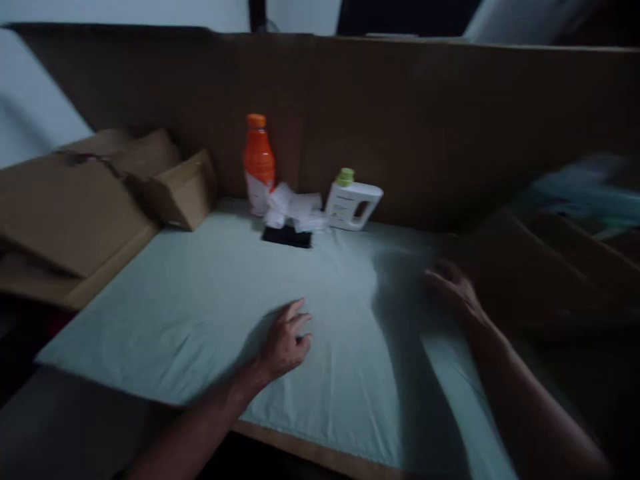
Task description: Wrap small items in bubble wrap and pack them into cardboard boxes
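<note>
My left hand (286,339) rests low over the pale green cloth (210,293) near its front middle. Its fingers are spread a little and bent, with nothing in them. Further right, my right hand (454,292) reaches beside the dark side of a cardboard box (520,267). Shade and motion blur smear its fingers, so whether they hold anything is unclear. At the back of the cloth stand an orange bottle (259,157) with a white lower part and a white jug (345,205) with a green cap. Between them lies a crumpled white bundle (295,207), just behind a flat black object (287,237).
A tall cardboard panel (390,120) runs along the back. Open cardboard boxes (75,200) crowd the left side. Over the right box lies a blurred light-blue item (585,190). The table's front edge (310,450) shows under the cloth.
</note>
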`<state>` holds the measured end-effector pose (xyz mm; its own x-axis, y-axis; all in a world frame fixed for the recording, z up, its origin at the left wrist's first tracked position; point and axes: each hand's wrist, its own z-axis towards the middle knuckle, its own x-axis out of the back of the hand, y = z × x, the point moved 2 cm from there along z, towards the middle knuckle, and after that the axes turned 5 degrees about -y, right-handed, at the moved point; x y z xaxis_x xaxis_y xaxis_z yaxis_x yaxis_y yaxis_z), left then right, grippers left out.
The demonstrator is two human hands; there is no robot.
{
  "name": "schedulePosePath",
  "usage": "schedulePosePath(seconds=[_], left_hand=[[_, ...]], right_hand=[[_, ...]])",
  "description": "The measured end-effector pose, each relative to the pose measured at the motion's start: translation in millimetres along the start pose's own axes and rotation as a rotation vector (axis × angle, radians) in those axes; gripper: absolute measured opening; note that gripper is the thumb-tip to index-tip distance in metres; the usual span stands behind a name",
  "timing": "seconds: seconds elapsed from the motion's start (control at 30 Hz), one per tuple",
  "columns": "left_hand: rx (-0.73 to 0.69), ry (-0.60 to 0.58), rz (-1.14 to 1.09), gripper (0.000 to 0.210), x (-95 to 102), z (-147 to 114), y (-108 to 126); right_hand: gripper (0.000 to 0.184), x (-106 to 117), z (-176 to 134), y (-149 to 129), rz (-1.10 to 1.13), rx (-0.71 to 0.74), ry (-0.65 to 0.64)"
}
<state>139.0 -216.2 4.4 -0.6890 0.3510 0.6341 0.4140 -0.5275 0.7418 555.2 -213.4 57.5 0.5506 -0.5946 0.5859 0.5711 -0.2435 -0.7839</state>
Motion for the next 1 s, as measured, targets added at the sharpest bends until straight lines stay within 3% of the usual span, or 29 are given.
schedulePosePath(seconds=[0.1, 0.17, 0.23, 0.3, 0.47, 0.53, 0.6, 0.7, 0.8, 0.9, 1.0], left_hand=[[-0.008, 0.004, -0.003, 0.044, 6.5, 4.7, 4.8], [-0.036, 0.057, 0.029, 0.047, 25.2, 6.4, 3.5], [-0.046, 0.158, 0.116, 0.047, 61.3, 7.2, -2.6], [-0.007, 0.295, 0.247, 0.042, 113.6, 10.3, -13.9], [0.169, 0.57, 0.548, 0.046, 260.2, 52.0, -54.9], [0.231, 0.649, 0.593, 0.051, 302.9, 80.1, -73.6], [0.308, 0.694, 0.566, 0.051, 330.6, 107.3, -93.0], [0.402, 0.726, 0.485, 0.036, 348.6, 135.0, -117.2], [0.385, 0.725, 0.452, 0.02, 351.2, 139.6, -128.8], [0.349, 0.702, 0.449, 0.02, 347.7, 117.4, -130.5], [0.258, 0.682, 0.454, 0.016, 337.0, 66.8, -121.7]], right_hand=[[0.045, -59.4, -23.9, -18.4, -0.01, 0.073, -0.317], [0.044, -106.1, -47.6, -41.3, -0.135, 0.25, -0.444], [0.043, -145.8, -73.7, -66.2, -0.281, 0.438, -0.488], [0.042, -171.8, -94.6, -85.3, -0.392, 0.552, -0.484], [0.044, -185.5, -110.1, -97.1, -0.506, 0.617, -0.453], [0.044, -183.3, -109.9, -95.8, -0.518, 0.626, -0.446], [0.045, -181.6, -110.5, -95.8, -0.529, 0.629, -0.439], [0.044, -180.1, -113.1, -98.6, -0.551, 0.614, -0.439], [0.042, -178.6, -115.6, -101.8, -0.566, 0.602, -0.445], [0.042, -177.9, -117.0, -103.3, -0.551, 0.606, -0.441], [0.041, -179.7, -116.4, -102.6, -0.527, 0.613, -0.427]])
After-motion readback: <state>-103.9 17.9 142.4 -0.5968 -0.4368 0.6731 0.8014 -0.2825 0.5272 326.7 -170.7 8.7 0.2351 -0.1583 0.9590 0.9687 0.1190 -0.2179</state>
